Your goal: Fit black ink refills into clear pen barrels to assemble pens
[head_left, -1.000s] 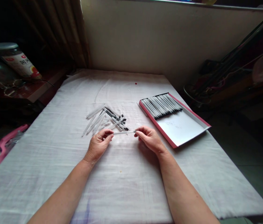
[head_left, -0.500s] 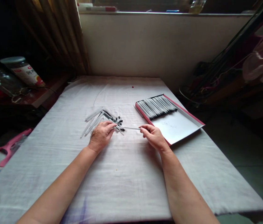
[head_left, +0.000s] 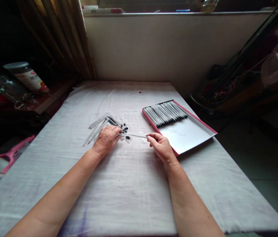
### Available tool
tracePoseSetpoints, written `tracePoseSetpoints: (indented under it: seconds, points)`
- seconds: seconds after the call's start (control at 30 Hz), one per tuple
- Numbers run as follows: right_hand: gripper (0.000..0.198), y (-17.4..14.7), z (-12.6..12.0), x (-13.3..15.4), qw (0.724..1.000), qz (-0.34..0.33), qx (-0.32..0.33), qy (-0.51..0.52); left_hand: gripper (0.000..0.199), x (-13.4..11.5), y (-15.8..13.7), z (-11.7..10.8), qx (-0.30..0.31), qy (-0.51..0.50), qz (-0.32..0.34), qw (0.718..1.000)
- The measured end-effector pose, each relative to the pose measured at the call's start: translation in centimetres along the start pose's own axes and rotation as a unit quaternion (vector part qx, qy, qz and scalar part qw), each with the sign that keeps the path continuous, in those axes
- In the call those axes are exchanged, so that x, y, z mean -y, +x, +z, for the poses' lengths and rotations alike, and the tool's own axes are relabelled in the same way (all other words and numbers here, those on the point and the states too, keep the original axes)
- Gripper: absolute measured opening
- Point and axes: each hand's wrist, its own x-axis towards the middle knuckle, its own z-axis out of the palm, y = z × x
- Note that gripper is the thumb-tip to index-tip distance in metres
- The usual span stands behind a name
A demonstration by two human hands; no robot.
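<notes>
Over the middle of the table, my left hand (head_left: 107, 138) pinches the end of a clear pen barrel (head_left: 120, 134), mostly hidden by the fingers. A thin pale pen refill (head_left: 137, 135) runs from it to my right hand (head_left: 160, 144), whose thumb and fingers are closed on its other end. Whether the refill's left tip is inside the barrel I cannot tell. Just beyond my left hand lies a loose pile of clear pen barrels (head_left: 97, 121), dark refills (head_left: 112, 120) and small black pen caps (head_left: 127, 137).
Right of my hands lies a shallow red-edged box (head_left: 185, 140), with a row of black-capped pens (head_left: 165, 113) in its far part. A light cloth (head_left: 129, 194) covers the table. Past its left edge are a lidded jar (head_left: 29, 77) and pink-handled scissors (head_left: 12, 154).
Both hands have shifted very slightly left, still holding the barrel and the refill in line. The view has moved a little. The pile and the box look the same.
</notes>
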Motion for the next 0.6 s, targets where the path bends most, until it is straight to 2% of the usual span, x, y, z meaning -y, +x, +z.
tracePoseSetpoints:
  seconds: [0.2, 0.6]
  points:
    - [0.025, -0.4, 0.2, 0.6, 0.999, -0.011, 0.038, -0.011, 0.011, -1.0, -3.0, 0.3, -0.064, -0.065, -0.035, 0.995]
    - [0.028, -0.5, 0.4, 0.5, 0.996, -0.014, 0.076, -0.038, 0.010, -0.9, -4.4, 0.5, -0.065, -0.070, -0.024, 0.995]
